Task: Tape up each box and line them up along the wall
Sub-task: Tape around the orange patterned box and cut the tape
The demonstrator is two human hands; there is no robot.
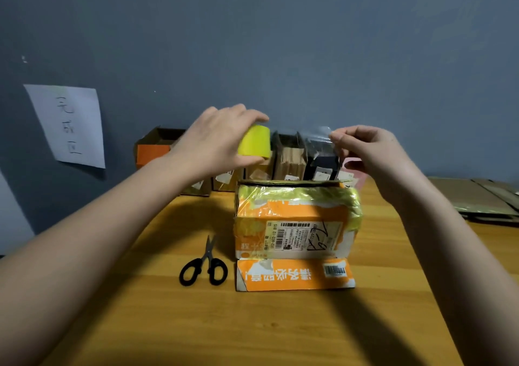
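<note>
An orange and white cardboard box (295, 225) stands in the middle of the wooden table (196, 323), its front flap lying flat toward me. Old yellowish tape wrinkles over its top. My left hand (216, 138) holds a yellow tape roll (255, 142) above the box. My right hand (368, 149) pinches the free end of the clear tape strip (309, 138), stretched between both hands. Several boxes (289, 157) stand in a row against the grey wall behind, partly hidden by my hands.
Black-handled scissors (203, 264) lie on the table left of the box. A white paper sign (68, 124) is stuck on the wall at left. Flattened cardboard sheets (474, 197) are stacked at the far right.
</note>
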